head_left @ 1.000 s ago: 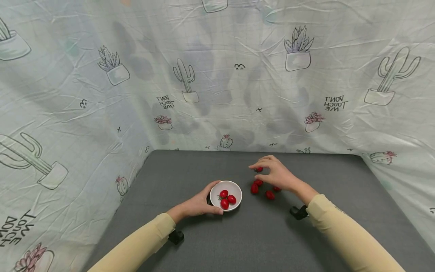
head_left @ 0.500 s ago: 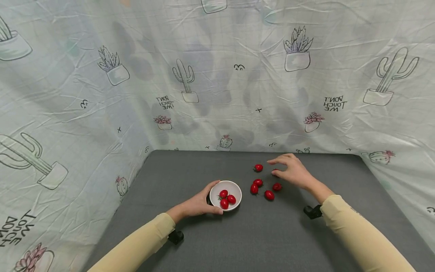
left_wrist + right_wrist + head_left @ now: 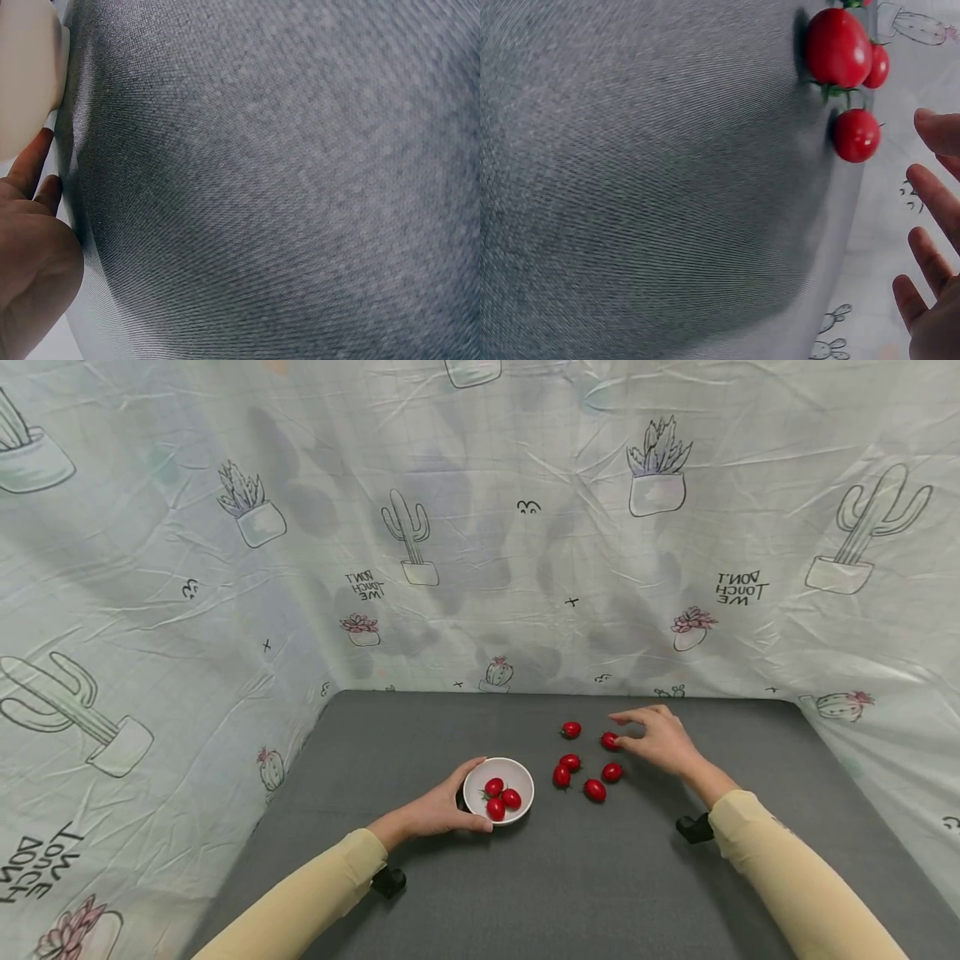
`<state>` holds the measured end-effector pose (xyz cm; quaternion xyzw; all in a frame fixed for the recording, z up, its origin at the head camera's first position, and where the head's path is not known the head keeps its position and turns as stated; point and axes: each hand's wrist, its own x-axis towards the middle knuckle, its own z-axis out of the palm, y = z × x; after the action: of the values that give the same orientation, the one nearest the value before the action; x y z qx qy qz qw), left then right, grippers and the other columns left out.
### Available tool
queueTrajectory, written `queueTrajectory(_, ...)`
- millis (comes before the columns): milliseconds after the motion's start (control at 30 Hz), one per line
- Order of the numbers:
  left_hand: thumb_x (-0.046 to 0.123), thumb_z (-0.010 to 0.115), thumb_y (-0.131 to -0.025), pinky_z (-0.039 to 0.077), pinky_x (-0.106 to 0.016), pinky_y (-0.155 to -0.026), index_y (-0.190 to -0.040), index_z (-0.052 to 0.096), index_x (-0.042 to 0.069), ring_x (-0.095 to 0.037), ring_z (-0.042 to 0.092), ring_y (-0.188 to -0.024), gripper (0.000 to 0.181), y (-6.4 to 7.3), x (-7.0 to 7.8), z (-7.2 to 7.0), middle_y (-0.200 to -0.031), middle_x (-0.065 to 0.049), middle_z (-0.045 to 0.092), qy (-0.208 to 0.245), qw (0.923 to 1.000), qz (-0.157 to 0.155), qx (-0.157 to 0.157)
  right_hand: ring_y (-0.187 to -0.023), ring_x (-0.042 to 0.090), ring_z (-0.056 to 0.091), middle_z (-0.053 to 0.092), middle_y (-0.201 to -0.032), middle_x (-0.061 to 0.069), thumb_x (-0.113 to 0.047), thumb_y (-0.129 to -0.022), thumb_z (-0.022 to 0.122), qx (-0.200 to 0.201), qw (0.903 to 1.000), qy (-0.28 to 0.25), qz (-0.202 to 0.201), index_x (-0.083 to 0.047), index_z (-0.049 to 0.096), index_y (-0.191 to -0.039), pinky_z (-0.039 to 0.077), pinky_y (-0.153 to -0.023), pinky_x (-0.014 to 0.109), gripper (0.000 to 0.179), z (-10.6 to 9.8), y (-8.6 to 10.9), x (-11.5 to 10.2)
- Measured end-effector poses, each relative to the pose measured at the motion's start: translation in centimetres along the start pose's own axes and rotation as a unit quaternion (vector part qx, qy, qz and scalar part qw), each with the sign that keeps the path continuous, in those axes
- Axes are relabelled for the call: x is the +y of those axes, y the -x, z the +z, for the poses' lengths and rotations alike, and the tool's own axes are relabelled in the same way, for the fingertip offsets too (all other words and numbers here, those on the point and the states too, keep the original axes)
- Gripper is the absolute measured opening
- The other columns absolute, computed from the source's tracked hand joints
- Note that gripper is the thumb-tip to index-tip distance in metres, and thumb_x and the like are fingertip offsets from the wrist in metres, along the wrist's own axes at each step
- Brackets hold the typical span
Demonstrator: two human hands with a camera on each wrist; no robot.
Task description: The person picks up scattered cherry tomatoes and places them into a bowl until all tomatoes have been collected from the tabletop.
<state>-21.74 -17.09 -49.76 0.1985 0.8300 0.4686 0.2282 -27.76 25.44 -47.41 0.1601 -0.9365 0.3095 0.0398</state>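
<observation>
My left hand [image 3: 442, 808] holds a small white bowl [image 3: 525, 810] at its left side, thumb at the near rim and fingers round the far side. Inside lie 3 red cherry tomatoes [image 3: 496, 810]. In the left wrist view, fingertips of the hand [image 3: 37, 247] reach the underside of the bowl [image 3: 26, 75]. My right hand [image 3: 660, 740] hovers with thumb and fingers spread at a cherry tomato [image 3: 609, 741], the thumb tip overlapping its edge. The right wrist view has the fingers of that hand [image 3: 941, 300] extended and apart from the tomatoes [image 3: 838, 49].
Several more cherry tomatoes [image 3: 595, 790] are scattered on the dark grey table [image 3: 525, 893] between the bowl and my right hand. One tomato [image 3: 571, 730] sits farther back. A pale cactus-print curtain [image 3: 465, 552] encloses the table's back and sides.
My right hand has moved right from over the back tomato to the rightmost back one, uncovering several tomatoes. The left hand and bowl have stayed in place.
</observation>
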Motion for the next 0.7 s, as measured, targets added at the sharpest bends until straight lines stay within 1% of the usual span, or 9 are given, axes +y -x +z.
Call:
queueTrajectory(100,0.042,0.088,-0.081,0.025,-0.056,-0.116,-0.164,0.019,0.030,-0.025,0.031,-0.146,0.108,-0.1,-0.1,0.0,-0.161,-0.005,0.030,-0.003,1.0000,-0.005,0.000,-0.134,0.047,0.036,0.067,-0.127,0.016,-0.021,-0.094,0.076,-0.001,0.9999,0.007,0.007,-0.007,0.066,-0.137,0.024,-0.105,0.070,0.046,0.3,0.0,0.5)
queueTrajectory(333,0.041,0.088,-0.082,0.025,-0.056,-0.116,-0.163,0.019,0.030,-0.026,0.031,-0.146,0.107,-0.1,-0.1,0.1,-0.161,-0.006,0.031,-0.004,1.0000,-0.003,0.001,-0.135,0.049,0.035,0.068,-0.127,0.017,-0.025,-0.094,0.077,-0.014,0.9998,0.010,0.014,-0.006,0.065,-0.137,0.021,-0.105,0.071,0.049,1.0,-0.2,1.2)
queueTrajectory(567,0.043,0.089,-0.080,0.024,-0.056,-0.117,-0.163,0.020,0.032,-0.025,0.031,-0.147,0.108,-0.1,0.0,0.0,-0.161,-0.005,0.031,-0.003,1.0000,-0.004,0.000,-0.132,0.051,0.037,0.069,-0.124,0.017,-0.026,-0.094,0.076,-0.017,0.9997,0.011,0.014,-0.005,0.066,-0.135,0.021,-0.105,0.072,0.048,1.5,-0.5,1.1)
queueTrajectory(700,0.044,0.088,-0.080,0.024,-0.055,-0.117,-0.163,0.020,0.033,-0.024,0.031,-0.147,0.108,0.0,-0.1,0.1,-0.161,-0.004,0.031,-0.007,1.0000,-0.004,0.000,-0.132,0.051,0.037,0.069,-0.124,0.017,-0.025,-0.094,0.075,-0.020,0.9995,0.011,0.021,-0.005,0.066,-0.135,0.021,-0.105,0.072,0.046,1.7,-0.6,1.1)
